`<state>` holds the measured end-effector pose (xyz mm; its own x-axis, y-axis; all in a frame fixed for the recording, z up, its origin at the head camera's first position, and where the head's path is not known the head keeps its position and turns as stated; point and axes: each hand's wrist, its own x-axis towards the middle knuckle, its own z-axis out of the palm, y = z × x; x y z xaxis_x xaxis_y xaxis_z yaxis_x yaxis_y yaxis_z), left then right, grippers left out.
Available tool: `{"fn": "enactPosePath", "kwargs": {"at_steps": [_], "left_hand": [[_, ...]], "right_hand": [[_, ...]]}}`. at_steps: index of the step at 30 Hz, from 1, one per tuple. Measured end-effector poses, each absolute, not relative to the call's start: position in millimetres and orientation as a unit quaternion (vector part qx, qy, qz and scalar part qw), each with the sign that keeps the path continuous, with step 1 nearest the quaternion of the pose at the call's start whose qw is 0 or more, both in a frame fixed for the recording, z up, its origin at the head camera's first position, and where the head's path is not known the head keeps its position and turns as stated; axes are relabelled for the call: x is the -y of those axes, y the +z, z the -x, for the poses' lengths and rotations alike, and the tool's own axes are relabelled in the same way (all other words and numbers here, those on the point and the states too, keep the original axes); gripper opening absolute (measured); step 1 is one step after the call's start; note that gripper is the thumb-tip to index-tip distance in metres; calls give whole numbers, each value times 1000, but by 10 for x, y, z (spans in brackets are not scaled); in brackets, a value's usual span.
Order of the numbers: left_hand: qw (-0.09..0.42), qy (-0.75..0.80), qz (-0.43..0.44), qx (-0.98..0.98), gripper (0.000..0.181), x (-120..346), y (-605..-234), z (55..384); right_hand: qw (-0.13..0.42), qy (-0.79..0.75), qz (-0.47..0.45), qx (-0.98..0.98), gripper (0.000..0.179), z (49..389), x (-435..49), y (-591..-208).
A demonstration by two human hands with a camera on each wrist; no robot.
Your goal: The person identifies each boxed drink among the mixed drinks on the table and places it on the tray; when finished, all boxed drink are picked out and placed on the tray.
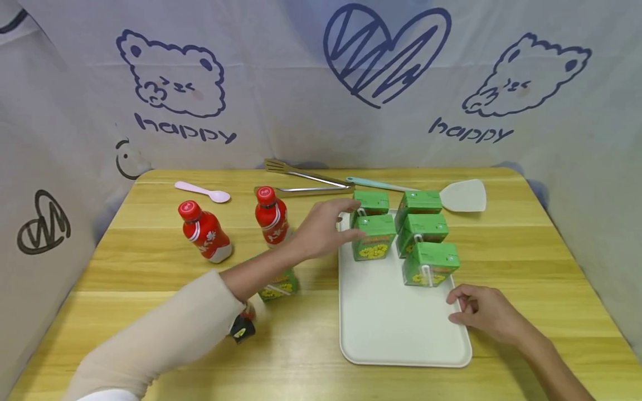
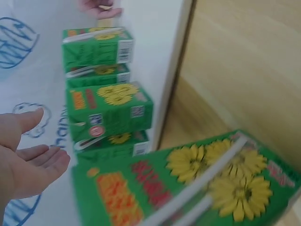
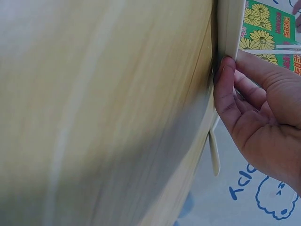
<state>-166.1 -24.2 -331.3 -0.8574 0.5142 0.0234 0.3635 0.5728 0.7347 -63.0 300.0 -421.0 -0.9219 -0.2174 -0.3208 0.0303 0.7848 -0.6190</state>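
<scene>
My left hand [image 1: 323, 229] hovers at the tray's back left corner, thumb and fingers spread. Its fingertips overlap the front-left green drink carton [image 1: 373, 238] in the head view, while the left wrist view shows the hand [image 2: 33, 165] holding nothing. Behind that box stands another carton [image 1: 371, 200], and a row with a front carton [image 1: 430, 266] lines the tray's right side. On the white tray's [image 1: 396, 334] right rim, my right hand [image 1: 489, 313] pinches the edge between thumb and fingers, seen closely in the right wrist view [image 3: 263, 106].
One more green carton [image 1: 278, 287] is partly covered by my left forearm, beside a dark-capped item [image 1: 243, 328]. Two red bottles [image 1: 205, 234] [image 1: 271, 217] stand left. A pink spoon [image 1: 203, 191], metal tongs [image 1: 311, 184] and a white-bladed turner [image 1: 463, 196] lie at the back.
</scene>
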Motion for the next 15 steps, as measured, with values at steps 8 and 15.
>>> {"fn": "enactPosePath", "kwargs": {"at_steps": [8,15], "left_hand": [[84,385,-237,-888,55,634,-3115,1451],[51,366,-240,-898,57,975,-3123,1261]], "right_hand": [[193,-326,44,-924,23,622,-3005,-4207],[195,-334,47,-921,23,626,-3010,-4223]]}}
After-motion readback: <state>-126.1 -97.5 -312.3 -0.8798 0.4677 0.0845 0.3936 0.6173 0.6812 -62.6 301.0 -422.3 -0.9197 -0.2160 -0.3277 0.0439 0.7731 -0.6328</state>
